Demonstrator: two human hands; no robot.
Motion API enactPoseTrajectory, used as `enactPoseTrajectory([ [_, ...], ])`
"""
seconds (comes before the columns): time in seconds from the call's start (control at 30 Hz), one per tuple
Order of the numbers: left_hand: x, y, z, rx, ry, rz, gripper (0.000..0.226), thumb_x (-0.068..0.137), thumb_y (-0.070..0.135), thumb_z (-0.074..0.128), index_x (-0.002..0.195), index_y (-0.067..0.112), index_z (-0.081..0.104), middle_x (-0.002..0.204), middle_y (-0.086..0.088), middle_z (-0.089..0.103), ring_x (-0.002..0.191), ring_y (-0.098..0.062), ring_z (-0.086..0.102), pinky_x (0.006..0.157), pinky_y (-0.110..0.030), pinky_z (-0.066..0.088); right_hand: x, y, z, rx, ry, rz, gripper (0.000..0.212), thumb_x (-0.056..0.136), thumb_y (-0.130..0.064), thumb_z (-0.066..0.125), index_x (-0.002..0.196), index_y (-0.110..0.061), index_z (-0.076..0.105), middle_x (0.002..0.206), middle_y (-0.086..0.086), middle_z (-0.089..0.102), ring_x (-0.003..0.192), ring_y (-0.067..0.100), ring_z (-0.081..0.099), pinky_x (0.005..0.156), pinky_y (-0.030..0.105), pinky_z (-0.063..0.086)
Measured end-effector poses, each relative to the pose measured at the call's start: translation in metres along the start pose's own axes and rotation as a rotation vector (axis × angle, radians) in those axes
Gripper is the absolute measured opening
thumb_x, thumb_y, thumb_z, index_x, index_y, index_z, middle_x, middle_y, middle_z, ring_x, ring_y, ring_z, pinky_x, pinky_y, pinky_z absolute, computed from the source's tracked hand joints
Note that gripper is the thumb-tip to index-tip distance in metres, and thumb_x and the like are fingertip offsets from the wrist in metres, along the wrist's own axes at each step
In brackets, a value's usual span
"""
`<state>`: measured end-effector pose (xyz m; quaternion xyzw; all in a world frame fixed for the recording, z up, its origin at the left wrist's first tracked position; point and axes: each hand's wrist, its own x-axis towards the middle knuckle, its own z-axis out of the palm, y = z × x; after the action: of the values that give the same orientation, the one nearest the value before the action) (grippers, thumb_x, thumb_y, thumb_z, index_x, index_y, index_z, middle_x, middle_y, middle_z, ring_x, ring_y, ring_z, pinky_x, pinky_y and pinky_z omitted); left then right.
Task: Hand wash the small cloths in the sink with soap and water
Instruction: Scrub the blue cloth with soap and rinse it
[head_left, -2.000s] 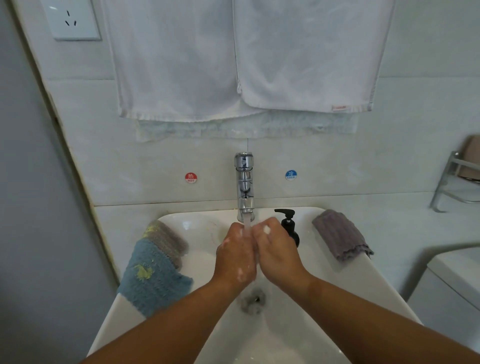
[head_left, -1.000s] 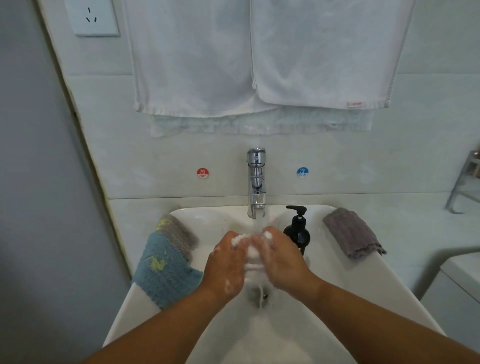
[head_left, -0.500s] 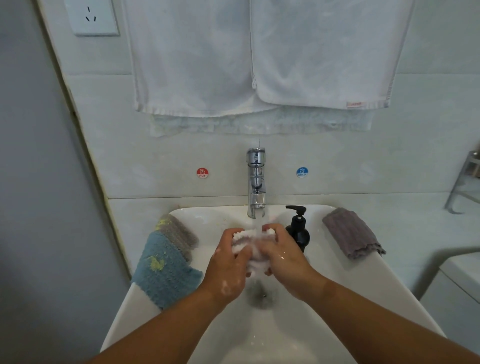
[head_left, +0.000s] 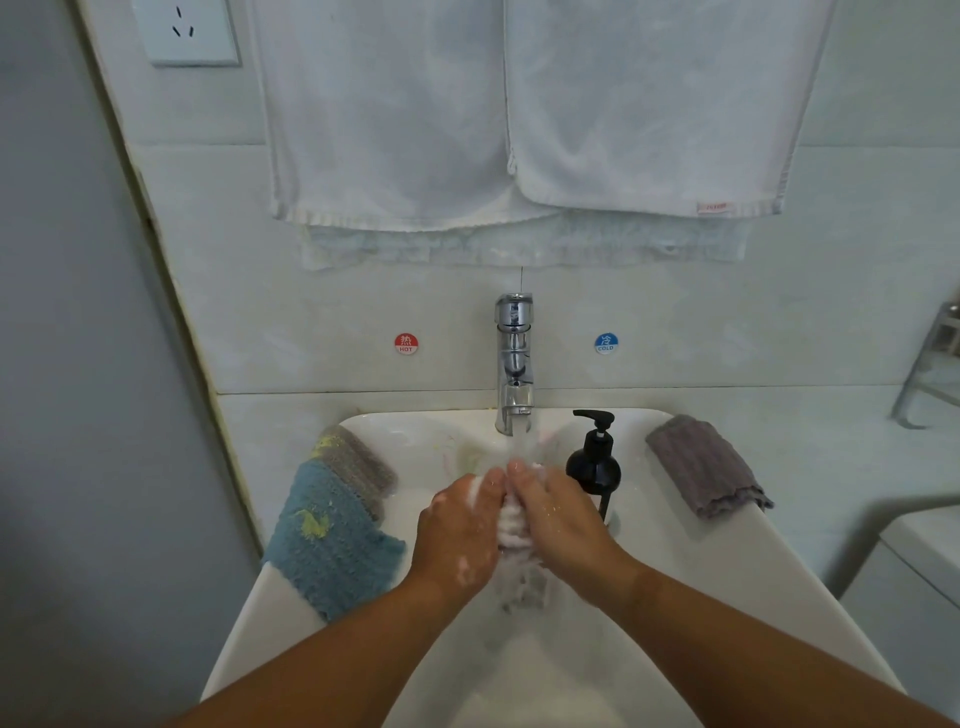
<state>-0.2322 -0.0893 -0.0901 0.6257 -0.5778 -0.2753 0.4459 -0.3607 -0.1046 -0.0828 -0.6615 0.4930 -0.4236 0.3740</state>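
My left hand and my right hand are pressed together over the white sink, squeezing a small pale, soapy cloth between them. Water runs from the chrome tap onto the cloth and my fingers. A blue cloth with a yellow patch and a grey-brown cloth lie on the sink's left rim. On the right rim lies a folded grey cloth. A black soap pump bottle stands just right of my right hand.
Two white towels hang on the wall above the tap. Hot and cold stickers flank the tap. A wall socket is at the upper left, a chrome rack at the far right, and a white fixture at the lower right.
My hands have closed tighter round the pale cloth and shifted a little down under the stream. The bunched cloth, open to view half a second ago, is now mostly covered by my fingers.
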Motion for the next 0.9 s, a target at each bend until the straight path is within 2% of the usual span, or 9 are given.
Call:
enactPoseTrajectory([
  [0.1,-0.003,0.001,-0.002,-0.316,-0.042,-0.075,0.026,0.101,0.048,0.051,0.108,0.025,0.056,0.099,-0.008,0.07,0.077,-0.024,0.075,0.058,-0.044,0.063,0.0,0.003,0.0,0.14,0.016,0.041,0.017,0.103,-0.043,0.054,0.098,-0.027,0.056,0.094,0.006,0.068,0.091,0.029,0.071,0.075,0.048,0.059],
  [0.17,-0.008,0.004,-0.004,-0.389,-0.094,-0.02,0.016,0.102,0.036,0.054,0.116,0.027,0.054,0.105,-0.008,0.068,0.08,-0.023,0.075,0.059,-0.038,0.062,0.002,0.0,-0.004,0.207,0.068,0.04,0.007,0.101,-0.036,0.059,0.105,-0.034,0.054,0.099,0.004,0.068,0.09,0.025,0.072,0.064,0.034,0.058],
  [0.23,-0.008,0.004,-0.004,-0.422,-0.112,0.018,0.017,0.102,0.03,0.057,0.119,0.033,0.054,0.108,-0.006,0.068,0.085,-0.023,0.074,0.061,-0.034,0.061,0.001,-0.006,-0.008,0.27,0.046,0.034,0.013,0.102,-0.024,0.059,0.11,-0.033,0.057,0.097,0.001,0.069,0.08,0.014,0.07,0.057,0.022,0.052],
  [0.3,-0.006,0.002,-0.002,-0.396,-0.092,0.011,0.017,0.102,0.029,0.057,0.118,0.037,0.054,0.103,-0.007,0.068,0.082,-0.025,0.07,0.059,-0.031,0.057,-0.003,-0.008,-0.009,0.311,-0.042,0.047,0.02,0.1,-0.016,0.06,0.113,-0.032,0.061,0.096,-0.002,0.07,0.079,0.011,0.07,0.059,0.019,0.052],
  [0.43,-0.004,-0.005,0.002,-0.22,-0.03,0.072,0.018,0.104,0.045,0.048,0.116,0.033,0.053,0.096,0.0,0.07,0.08,-0.018,0.068,0.069,-0.04,0.06,-0.004,0.0,-0.001,0.122,0.0,-0.015,0.011,0.104,-0.03,0.054,0.113,-0.032,0.06,0.102,-0.005,0.07,0.093,0.013,0.07,0.079,0.035,0.061],
  [0.53,-0.004,-0.003,0.004,-0.149,-0.012,0.055,0.038,0.099,0.06,0.041,0.118,0.03,0.056,0.098,0.007,0.07,0.089,-0.012,0.069,0.081,-0.04,0.06,-0.001,-0.002,0.002,-0.003,0.053,-0.013,0.018,0.106,-0.04,0.047,0.1,-0.03,0.061,0.093,-0.006,0.068,0.085,0.009,0.067,0.078,0.036,0.058],
  [0.63,-0.002,0.0,0.004,-0.11,-0.021,0.037,0.042,0.1,0.061,0.04,0.112,0.029,0.065,0.098,0.005,0.072,0.092,-0.016,0.07,0.085,-0.043,0.059,0.001,-0.008,0.002,-0.124,0.047,-0.052,0.035,0.108,-0.028,0.042,0.083,-0.022,0.066,0.079,-0.004,0.066,0.078,0.013,0.067,0.073,0.036,0.056],
  [0.77,-0.004,0.002,0.004,-0.031,-0.024,0.023,0.05,0.102,0.061,0.034,0.098,0.026,0.07,0.088,0.006,0.073,0.082,-0.012,0.069,0.079,-0.036,0.059,0.0,-0.009,0.001,-0.141,0.087,-0.031,0.048,0.109,-0.036,0.038,0.076,-0.013,0.065,0.071,0.004,0.07,0.07,0.015,0.068,0.07,0.036,0.054],
  [0.9,-0.003,0.0,0.003,-0.145,0.01,0.017,0.028,0.104,0.05,0.042,0.105,0.028,0.059,0.091,-0.002,0.071,0.077,-0.023,0.07,0.064,-0.045,0.061,-0.001,-0.006,-0.001,0.075,0.173,0.061,0.027,0.106,-0.041,0.045,0.096,-0.022,0.061,0.089,0.0,0.07,0.085,0.017,0.07,0.079,0.039,0.059],
])
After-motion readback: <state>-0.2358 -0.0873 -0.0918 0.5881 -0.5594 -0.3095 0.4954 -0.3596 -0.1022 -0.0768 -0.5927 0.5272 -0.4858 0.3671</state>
